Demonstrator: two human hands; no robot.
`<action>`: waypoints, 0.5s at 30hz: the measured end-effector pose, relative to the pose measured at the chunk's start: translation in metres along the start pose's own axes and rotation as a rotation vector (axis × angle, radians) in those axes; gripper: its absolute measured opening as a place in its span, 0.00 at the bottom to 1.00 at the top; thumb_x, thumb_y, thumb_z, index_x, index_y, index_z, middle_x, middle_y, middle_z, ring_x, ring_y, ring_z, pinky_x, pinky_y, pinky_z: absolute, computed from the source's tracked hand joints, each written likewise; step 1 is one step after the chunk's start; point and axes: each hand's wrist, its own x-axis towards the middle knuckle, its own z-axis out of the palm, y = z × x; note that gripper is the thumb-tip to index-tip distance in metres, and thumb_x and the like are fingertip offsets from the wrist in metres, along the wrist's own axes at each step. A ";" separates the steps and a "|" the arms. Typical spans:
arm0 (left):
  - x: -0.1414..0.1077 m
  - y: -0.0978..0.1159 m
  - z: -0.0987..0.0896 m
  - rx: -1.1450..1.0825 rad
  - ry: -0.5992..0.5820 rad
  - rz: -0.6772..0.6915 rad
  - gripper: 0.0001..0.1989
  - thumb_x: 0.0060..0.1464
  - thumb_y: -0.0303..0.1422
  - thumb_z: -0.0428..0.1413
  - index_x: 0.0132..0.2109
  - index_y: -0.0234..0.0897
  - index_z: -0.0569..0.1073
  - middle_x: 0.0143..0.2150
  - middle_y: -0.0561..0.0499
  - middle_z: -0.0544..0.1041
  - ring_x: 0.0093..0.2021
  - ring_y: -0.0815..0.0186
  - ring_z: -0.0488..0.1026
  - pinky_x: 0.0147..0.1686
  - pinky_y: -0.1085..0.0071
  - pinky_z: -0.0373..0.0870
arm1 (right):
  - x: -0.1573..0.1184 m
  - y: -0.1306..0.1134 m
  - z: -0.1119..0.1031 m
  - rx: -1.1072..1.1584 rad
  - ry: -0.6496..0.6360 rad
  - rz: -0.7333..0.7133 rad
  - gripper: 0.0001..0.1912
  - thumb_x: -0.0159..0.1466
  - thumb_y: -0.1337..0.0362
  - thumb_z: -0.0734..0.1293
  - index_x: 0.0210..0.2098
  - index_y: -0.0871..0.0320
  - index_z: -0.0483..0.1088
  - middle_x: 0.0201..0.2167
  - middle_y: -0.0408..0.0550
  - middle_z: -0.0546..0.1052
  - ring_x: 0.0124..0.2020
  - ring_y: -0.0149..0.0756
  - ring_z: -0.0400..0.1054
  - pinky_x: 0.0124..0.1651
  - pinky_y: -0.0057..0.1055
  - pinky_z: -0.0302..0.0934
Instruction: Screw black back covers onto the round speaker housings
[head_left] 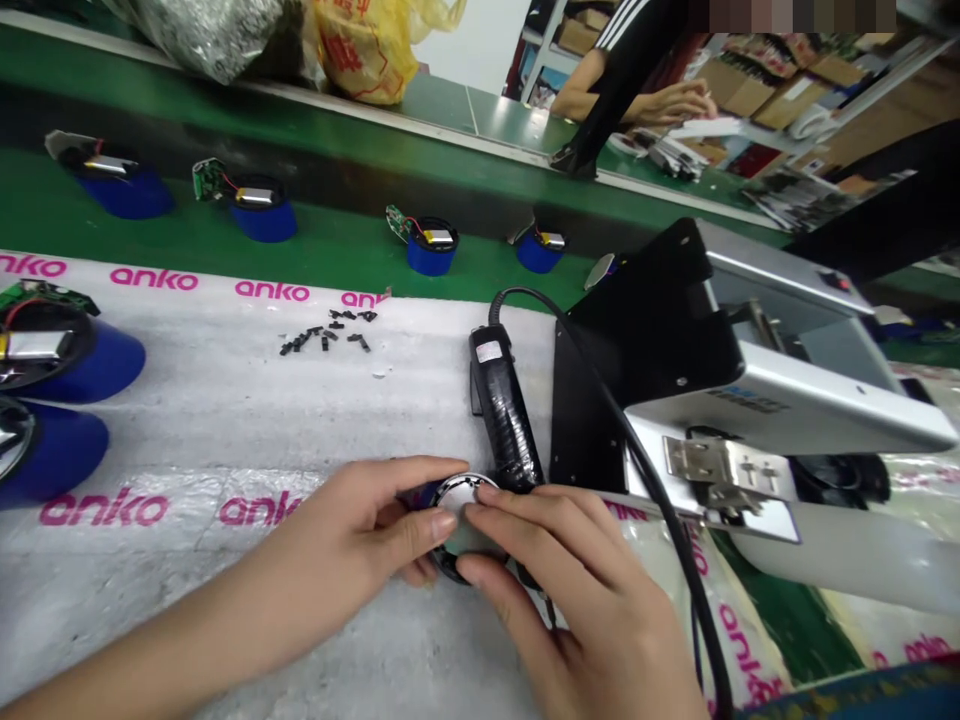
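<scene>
A small round device [466, 500] with a pale disc, a dark rim and a bit of blue on its side is between my hands. My left hand [367, 520] is wrapped round its left side, the thumb resting on the disc's edge. Fingertips of my right hand [592, 570] press on the top and right of the disc, with the thumb at its lower edge. Much of the device is hidden by my fingers. Just behind it lies an electric screwdriver [504, 400] with black tape round its body and a cable; its lower end is covered by my right hand.
Small black parts [330, 335] lie scattered on the printed foam sheet [180, 420]. Blue housings [82, 360] stand at left, more [431, 260] along the green belt [330, 250]. A screw feeder machine [795, 400] fills the right side. Across the belt, another person's hands [679, 103] are working.
</scene>
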 end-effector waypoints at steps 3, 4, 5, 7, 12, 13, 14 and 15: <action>-0.001 -0.004 0.002 0.058 0.061 0.002 0.22 0.60 0.45 0.59 0.59 0.47 0.74 0.47 0.52 0.82 0.34 0.65 0.77 0.37 0.70 0.76 | -0.002 0.000 -0.001 0.002 0.005 0.028 0.13 0.67 0.68 0.68 0.51 0.55 0.72 0.47 0.45 0.77 0.46 0.36 0.66 0.46 0.31 0.70; -0.001 -0.004 0.002 0.055 0.062 -0.005 0.23 0.60 0.45 0.59 0.59 0.46 0.74 0.45 0.52 0.82 0.34 0.65 0.77 0.37 0.70 0.76 | -0.002 0.001 -0.001 0.003 0.009 0.031 0.13 0.67 0.68 0.68 0.51 0.55 0.72 0.48 0.44 0.77 0.46 0.36 0.66 0.46 0.31 0.70; -0.001 -0.004 0.002 0.045 0.050 -0.015 0.23 0.60 0.45 0.59 0.59 0.46 0.73 0.43 0.52 0.81 0.33 0.65 0.77 0.37 0.70 0.76 | -0.001 0.000 -0.001 0.010 0.013 0.031 0.13 0.66 0.68 0.68 0.51 0.54 0.72 0.48 0.44 0.77 0.46 0.36 0.67 0.46 0.31 0.70; -0.001 -0.001 0.003 0.022 0.004 -0.042 0.23 0.60 0.45 0.59 0.59 0.45 0.71 0.38 0.53 0.80 0.32 0.66 0.77 0.34 0.71 0.76 | 0.001 -0.002 0.001 0.035 0.018 0.043 0.13 0.66 0.68 0.69 0.50 0.54 0.73 0.46 0.44 0.78 0.46 0.37 0.68 0.46 0.31 0.70; 0.002 0.004 0.008 0.056 -0.026 -0.089 0.26 0.56 0.50 0.61 0.57 0.45 0.69 0.30 0.54 0.77 0.28 0.63 0.77 0.24 0.73 0.74 | 0.001 -0.006 0.001 0.130 0.031 0.073 0.08 0.66 0.66 0.69 0.45 0.55 0.74 0.44 0.46 0.79 0.44 0.35 0.71 0.50 0.33 0.69; 0.003 0.003 0.008 0.072 -0.011 -0.104 0.27 0.55 0.51 0.61 0.57 0.47 0.69 0.29 0.55 0.77 0.27 0.62 0.77 0.24 0.72 0.75 | -0.005 0.000 -0.003 0.103 0.030 0.082 0.08 0.66 0.65 0.69 0.45 0.54 0.75 0.44 0.47 0.79 0.44 0.36 0.71 0.51 0.35 0.69; 0.004 -0.001 0.006 0.094 -0.004 -0.123 0.27 0.55 0.53 0.60 0.58 0.50 0.69 0.28 0.56 0.78 0.26 0.61 0.77 0.25 0.71 0.75 | -0.013 0.009 -0.009 0.052 0.034 0.105 0.09 0.66 0.62 0.68 0.46 0.54 0.75 0.44 0.48 0.79 0.45 0.37 0.72 0.52 0.37 0.69; 0.005 -0.007 0.002 0.115 0.003 -0.134 0.26 0.54 0.53 0.60 0.57 0.54 0.69 0.29 0.56 0.80 0.26 0.61 0.78 0.27 0.70 0.76 | -0.024 0.020 -0.018 -0.018 0.054 0.143 0.09 0.66 0.60 0.68 0.46 0.53 0.75 0.44 0.49 0.78 0.46 0.39 0.71 0.52 0.39 0.68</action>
